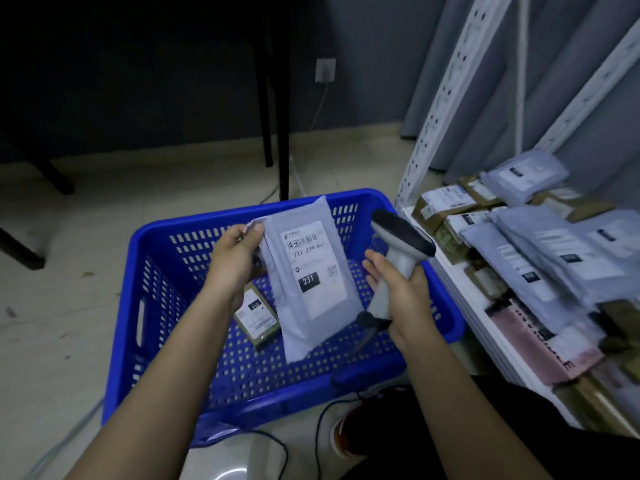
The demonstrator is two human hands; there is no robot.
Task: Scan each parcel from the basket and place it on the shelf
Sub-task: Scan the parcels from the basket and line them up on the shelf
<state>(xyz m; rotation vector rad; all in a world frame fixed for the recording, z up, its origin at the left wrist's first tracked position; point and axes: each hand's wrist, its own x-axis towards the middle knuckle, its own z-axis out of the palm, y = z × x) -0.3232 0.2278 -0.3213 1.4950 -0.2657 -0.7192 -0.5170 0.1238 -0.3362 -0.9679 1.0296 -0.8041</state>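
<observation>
parcel (308, 271) in left grip (233, 258)

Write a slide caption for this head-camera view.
Left hand holds grey plastic mailer over blue basket; right hand aims white scanner.

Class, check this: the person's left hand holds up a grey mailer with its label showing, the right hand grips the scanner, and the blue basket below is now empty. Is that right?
Not quite. The head view shows the blue basket is not empty: a small boxed parcel lies on its floor. The rest holds: the left hand holds the grey mailer, and the right hand grips the scanner.
</observation>
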